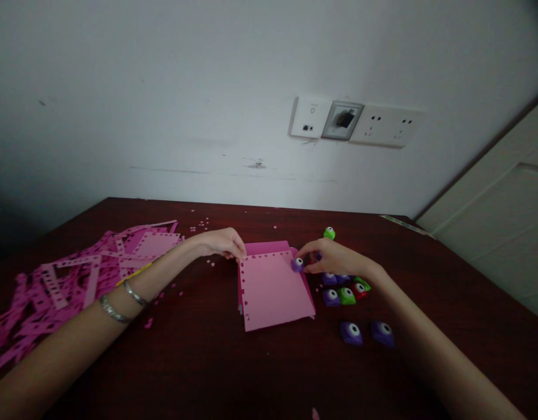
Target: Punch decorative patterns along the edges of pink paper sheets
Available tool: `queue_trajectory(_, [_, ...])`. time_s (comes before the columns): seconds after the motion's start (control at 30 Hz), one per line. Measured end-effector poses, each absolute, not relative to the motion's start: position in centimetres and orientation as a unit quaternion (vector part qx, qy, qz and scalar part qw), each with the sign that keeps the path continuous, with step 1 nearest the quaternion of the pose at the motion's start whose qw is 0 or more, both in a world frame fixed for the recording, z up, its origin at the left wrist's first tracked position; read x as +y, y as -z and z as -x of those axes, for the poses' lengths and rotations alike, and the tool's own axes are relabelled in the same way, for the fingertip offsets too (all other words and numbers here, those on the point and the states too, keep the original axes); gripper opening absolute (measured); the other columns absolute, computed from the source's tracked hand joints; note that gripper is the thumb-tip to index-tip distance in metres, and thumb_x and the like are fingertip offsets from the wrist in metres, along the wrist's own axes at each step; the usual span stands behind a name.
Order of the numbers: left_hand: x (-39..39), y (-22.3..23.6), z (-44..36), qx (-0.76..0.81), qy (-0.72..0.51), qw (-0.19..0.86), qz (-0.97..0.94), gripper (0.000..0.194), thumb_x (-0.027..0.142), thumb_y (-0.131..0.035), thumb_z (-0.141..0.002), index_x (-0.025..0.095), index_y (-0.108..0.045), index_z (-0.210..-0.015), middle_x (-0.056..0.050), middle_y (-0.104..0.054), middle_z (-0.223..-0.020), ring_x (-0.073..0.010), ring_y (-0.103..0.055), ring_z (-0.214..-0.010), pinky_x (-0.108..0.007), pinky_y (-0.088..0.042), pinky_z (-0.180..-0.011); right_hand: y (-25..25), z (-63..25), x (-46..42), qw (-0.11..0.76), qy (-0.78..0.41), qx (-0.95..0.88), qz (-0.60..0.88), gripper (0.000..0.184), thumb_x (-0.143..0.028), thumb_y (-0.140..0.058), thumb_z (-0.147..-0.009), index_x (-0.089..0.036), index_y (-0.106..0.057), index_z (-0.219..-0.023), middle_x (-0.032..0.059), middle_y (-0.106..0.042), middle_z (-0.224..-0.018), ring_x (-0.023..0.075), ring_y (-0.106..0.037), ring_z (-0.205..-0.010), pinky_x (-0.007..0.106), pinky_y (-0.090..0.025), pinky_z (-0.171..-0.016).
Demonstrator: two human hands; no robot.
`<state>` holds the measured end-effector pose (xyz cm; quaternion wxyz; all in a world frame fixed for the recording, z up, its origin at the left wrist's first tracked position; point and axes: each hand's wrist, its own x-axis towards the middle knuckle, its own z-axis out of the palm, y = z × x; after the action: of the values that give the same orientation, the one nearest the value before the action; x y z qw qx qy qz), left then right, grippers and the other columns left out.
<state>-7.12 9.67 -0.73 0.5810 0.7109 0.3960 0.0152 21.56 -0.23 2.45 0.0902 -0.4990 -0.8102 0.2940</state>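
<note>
A light pink sheet of paper (275, 291) lies on top of darker pink sheets (266, 247) in front of me. Small punched holes run along its top and left edges. My left hand (223, 242) pinches the sheet's top left corner. At the top right corner, the fingers of my right hand (332, 255) close around a small purple paper punch (297, 265) with a white top. The punch sits at the paper's edge; its slot is hidden. Just right of the paper stand more punches, including a green one (346, 296), a red one (360, 290) and a purple one (331, 298).
A heap of punched pink paper strips (67, 280) covers the table's left side. Tiny paper bits (201, 224) are scattered about. Two purple punches, one of them the nearer left punch (351, 332), stand closer to me. Wall sockets (387, 125) are above the dark table (208, 361).
</note>
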Motion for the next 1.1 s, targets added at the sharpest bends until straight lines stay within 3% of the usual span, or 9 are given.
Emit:
queue_trajectory(0.23, [9.5,0.7,7.0,0.403,-0.021,0.566,-0.719,0.014,0.024,-0.071,-0.057,0.013,-0.069,-0.066,-0.005,-0.063,-0.06,-0.0087,-0.045,-0.051,-0.024,-0.03,-0.05,-2.1,-21.1,-0.3,0.095,-0.278,-0.831,0.472,0.027,-0.02,-0.061,-0.07,-0.02,-0.069,-0.097,0.0026,-0.068,-0.086,0.0177,-0.058,-0.076,0.026,-0.044,-0.066])
queue_trajectory(0.73, [8.9,1.2,6.3,0.418,-0.028,0.49,-0.765,0.016,0.026,-0.066,-0.057,0.013,-0.068,-0.065,-0.001,-0.06,-0.053,-0.0072,-0.044,-0.047,-0.021,-0.031,-0.046,-2.6,-19.9,-0.9,0.038,-0.22,-0.834,0.505,0.016,-0.022,-0.06,-0.072,-0.019,-0.071,-0.082,0.0032,-0.067,-0.07,0.0166,-0.058,-0.066,0.024,-0.037,-0.059])
queue_trajectory(0.93, [7.9,1.0,5.4,0.44,-0.012,0.361,-0.822,0.014,0.027,-0.063,-0.059,0.014,-0.063,-0.061,-0.001,-0.062,-0.06,-0.0107,-0.051,-0.055,-0.021,-0.034,-0.05,-2.9,-19.6,-1.1,0.022,-0.196,-0.832,0.519,0.011,-0.023,-0.058,-0.073,-0.018,-0.068,-0.072,0.0041,-0.065,-0.069,0.0171,-0.057,-0.067,0.024,-0.035,-0.059])
queue_trajectory(1.1, [7.5,0.9,5.1,0.453,-0.019,0.24,-0.858,0.025,0.037,-0.068,-0.056,0.015,-0.059,-0.064,-0.001,-0.06,-0.062,-0.0125,-0.052,-0.058,-0.022,-0.032,-0.051,-2.8,-19.5,-1.3,0.019,-0.194,-0.825,0.53,0.012,-0.024,-0.06,-0.072,-0.018,-0.069,-0.078,0.0047,-0.065,-0.071,0.0182,-0.057,-0.071,0.025,-0.035,-0.06])
